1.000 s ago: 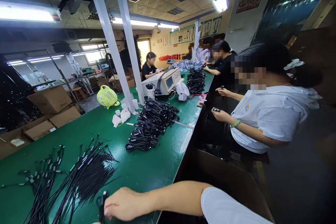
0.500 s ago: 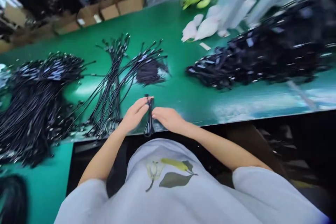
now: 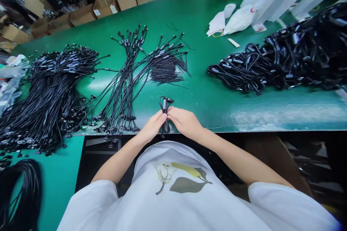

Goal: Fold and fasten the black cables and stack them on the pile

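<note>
A looped black cable (image 3: 164, 114) is gripped above a glossy green bench (image 3: 208, 112).
It is pinched between the left hand (image 3: 153, 126) and right hand (image 3: 185, 123); thin cables (image 3: 121, 86) lie fanned nearby.

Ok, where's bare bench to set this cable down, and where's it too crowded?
The widest bare patch of green bench runs along the front edge, right of your right hand and the held cable, below the black coiled cable heap. Another lies between that heap and the thin cable bundles. Left of your left hand, cables crowd to the edge.
</note>
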`<action>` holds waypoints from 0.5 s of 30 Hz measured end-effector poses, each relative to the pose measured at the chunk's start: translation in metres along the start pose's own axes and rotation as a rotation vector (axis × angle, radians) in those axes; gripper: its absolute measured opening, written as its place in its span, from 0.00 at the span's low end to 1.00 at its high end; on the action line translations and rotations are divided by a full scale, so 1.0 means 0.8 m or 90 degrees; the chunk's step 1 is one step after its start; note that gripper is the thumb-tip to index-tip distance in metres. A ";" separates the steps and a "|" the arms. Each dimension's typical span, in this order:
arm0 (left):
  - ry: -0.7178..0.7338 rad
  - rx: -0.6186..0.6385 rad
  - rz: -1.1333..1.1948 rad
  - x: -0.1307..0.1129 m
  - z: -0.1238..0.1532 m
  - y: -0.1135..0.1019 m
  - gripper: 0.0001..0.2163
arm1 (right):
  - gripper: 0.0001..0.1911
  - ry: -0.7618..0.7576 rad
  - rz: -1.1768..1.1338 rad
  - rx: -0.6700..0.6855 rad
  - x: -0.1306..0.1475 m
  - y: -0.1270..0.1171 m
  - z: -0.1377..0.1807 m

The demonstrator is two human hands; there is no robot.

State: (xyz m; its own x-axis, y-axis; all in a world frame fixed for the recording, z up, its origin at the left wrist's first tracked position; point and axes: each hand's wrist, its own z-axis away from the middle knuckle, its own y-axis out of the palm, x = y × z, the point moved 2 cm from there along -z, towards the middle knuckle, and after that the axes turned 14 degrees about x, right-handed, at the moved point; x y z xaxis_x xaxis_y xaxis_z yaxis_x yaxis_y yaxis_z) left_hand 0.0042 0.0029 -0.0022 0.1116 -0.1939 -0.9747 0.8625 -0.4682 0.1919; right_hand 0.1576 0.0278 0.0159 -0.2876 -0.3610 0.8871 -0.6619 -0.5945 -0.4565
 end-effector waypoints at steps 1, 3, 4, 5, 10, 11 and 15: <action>0.022 -0.010 0.003 -0.003 -0.002 0.003 0.20 | 0.15 0.017 -0.051 -0.002 -0.003 0.006 -0.001; 0.053 -0.047 0.021 -0.009 -0.006 0.010 0.18 | 0.19 0.063 -0.177 0.020 -0.010 0.015 -0.004; 0.059 -0.062 0.040 -0.011 -0.008 0.013 0.17 | 0.22 0.085 -0.243 0.052 -0.014 0.018 -0.005; 0.060 -0.077 0.064 -0.012 -0.010 0.015 0.17 | 0.24 0.103 -0.295 0.087 -0.016 0.019 -0.006; 0.036 -0.138 0.036 -0.017 -0.016 0.011 0.17 | 0.22 0.124 -0.113 -0.036 -0.004 -0.024 -0.004; 0.034 -0.142 -0.012 -0.018 -0.016 0.010 0.17 | 0.19 0.128 -0.027 -0.099 0.002 -0.036 -0.004; 0.030 -0.098 -0.095 -0.022 -0.021 0.013 0.16 | 0.15 0.165 0.194 -0.147 0.019 -0.055 -0.013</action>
State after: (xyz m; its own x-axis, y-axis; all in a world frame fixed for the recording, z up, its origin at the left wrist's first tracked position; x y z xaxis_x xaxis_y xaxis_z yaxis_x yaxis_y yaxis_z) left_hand 0.0193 0.0162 0.0150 -0.0024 -0.0901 -0.9959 0.9361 -0.3506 0.0294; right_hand 0.1755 0.0560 0.0502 -0.6374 -0.2854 0.7157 -0.6487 -0.3024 -0.6983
